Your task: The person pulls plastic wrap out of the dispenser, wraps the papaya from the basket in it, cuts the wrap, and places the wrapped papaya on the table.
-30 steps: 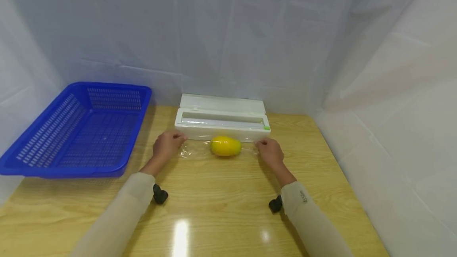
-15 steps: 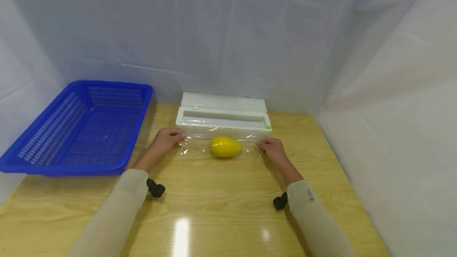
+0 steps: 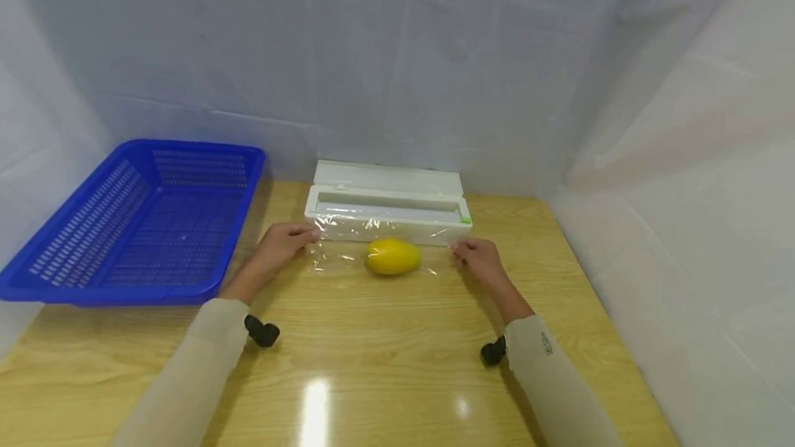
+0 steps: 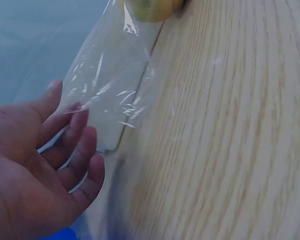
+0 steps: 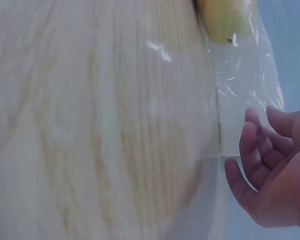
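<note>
A yellow oval fruit (image 3: 391,256) lies on the wooden table (image 3: 385,350) in front of a white cling film dispenser (image 3: 388,202) with its lid up. A clear film sheet (image 3: 348,243) runs from the dispenser over the fruit. My left hand (image 3: 308,233) pinches the sheet's left edge and my right hand (image 3: 458,247) pinches its right edge. The left wrist view shows the left hand (image 4: 67,102) on the crinkled film (image 4: 105,95) with the fruit (image 4: 150,7) at the top. In the right wrist view, the right hand (image 5: 257,120) meets the film (image 5: 240,85) beside the fruit (image 5: 225,20).
A blue perforated plastic basket (image 3: 81,274) sits at the table's left side, hanging over the edge. White fabric walls close in the back and the right. Bare wood lies between my arms and the table's near edge.
Both hands have drawn slightly apart, and my forearms have pulled back. The film now stands out taut and glinting between the dispenser and the fruit.
</note>
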